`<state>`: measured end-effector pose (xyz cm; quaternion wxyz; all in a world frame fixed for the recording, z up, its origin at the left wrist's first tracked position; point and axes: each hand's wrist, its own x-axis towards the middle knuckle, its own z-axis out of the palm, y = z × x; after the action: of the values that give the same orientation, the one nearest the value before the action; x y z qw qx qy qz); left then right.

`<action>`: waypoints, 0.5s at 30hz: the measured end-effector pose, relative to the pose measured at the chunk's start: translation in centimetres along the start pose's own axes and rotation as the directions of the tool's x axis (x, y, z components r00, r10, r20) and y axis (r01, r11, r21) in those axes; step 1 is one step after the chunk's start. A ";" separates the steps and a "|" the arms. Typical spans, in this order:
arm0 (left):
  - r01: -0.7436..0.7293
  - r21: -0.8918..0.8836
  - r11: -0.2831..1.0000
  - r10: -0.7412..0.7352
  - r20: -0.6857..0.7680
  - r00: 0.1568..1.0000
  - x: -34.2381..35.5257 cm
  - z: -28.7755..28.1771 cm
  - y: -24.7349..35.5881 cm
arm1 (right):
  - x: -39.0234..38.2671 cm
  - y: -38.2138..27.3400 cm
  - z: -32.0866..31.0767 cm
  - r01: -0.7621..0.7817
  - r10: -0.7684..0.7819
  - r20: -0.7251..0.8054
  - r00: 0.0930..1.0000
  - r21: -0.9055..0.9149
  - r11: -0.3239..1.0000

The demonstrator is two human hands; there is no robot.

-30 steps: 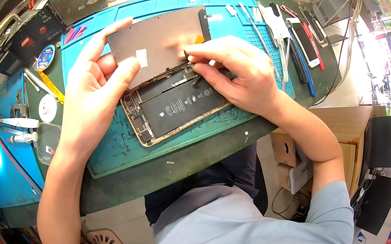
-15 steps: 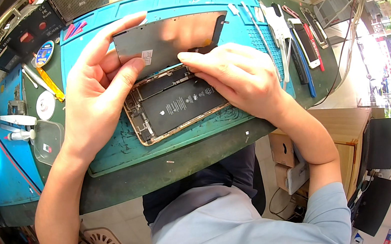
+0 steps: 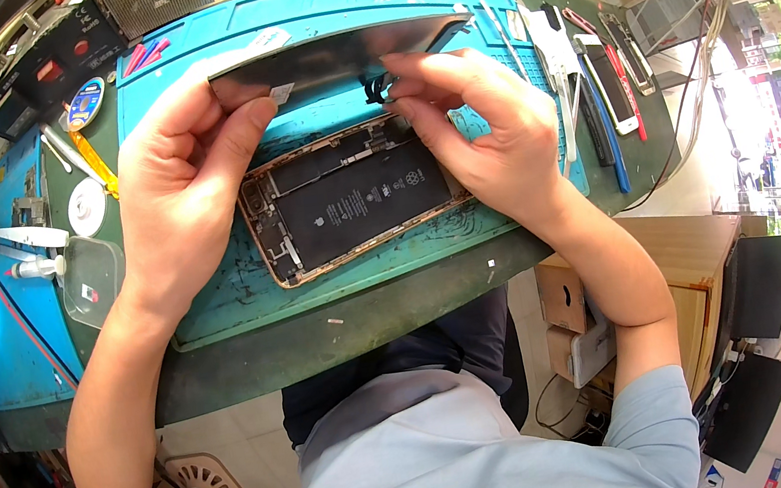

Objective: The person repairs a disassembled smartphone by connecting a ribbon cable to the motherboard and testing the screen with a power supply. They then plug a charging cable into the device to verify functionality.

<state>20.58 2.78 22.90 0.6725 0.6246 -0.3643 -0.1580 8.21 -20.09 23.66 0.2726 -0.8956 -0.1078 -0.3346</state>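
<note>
Head view: the tabletop [image 3: 248, 371] carries a mat [image 3: 220, 285], likely cushioning the opened phone [image 3: 354, 199] lying flat on it. Beyond the phone's far edge, the screen [image 3: 333, 63] is tilted up, seemingly to expose its underside. Left hand [image 3: 171, 191] steadies its left end, fingers closed on it; right hand [image 3: 484, 129] has fingers narrowly parted at a black cable [image 3: 375, 91], whether gripping it, I cannot tell.

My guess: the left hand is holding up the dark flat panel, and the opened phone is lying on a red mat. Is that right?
Not quite: the mat is blue, not red, as the head view shows. The left hand is holding up the dark flat panel, and the opened phone is lying on that mat.
</note>
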 end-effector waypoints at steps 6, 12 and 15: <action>0.038 0.013 0.999 -0.038 0.042 0.998 -0.2 0.7 0.5 | -0.2 -0.2 -0.1 0.112 -0.101 0.080 0.992 -0.153 0.982; 0.082 0.058 0.995 -0.086 0.070 0.994 -0.3 0.3 0.7 | -0.4 -0.1 -0.2 0.140 -0.125 0.105 0.987 -0.155 0.978; 0.091 -0.045 0.995 -0.089 0.040 0.995 -0.2 0.6 0.4 | -0.3 -0.1 -0.1 0.186 -0.171 0.105 0.980 -0.165 0.969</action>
<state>19.95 2.59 23.15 0.6721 0.6214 -0.3446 -0.2085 7.86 -20.09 23.59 0.1571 -0.9168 -0.1706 -0.3252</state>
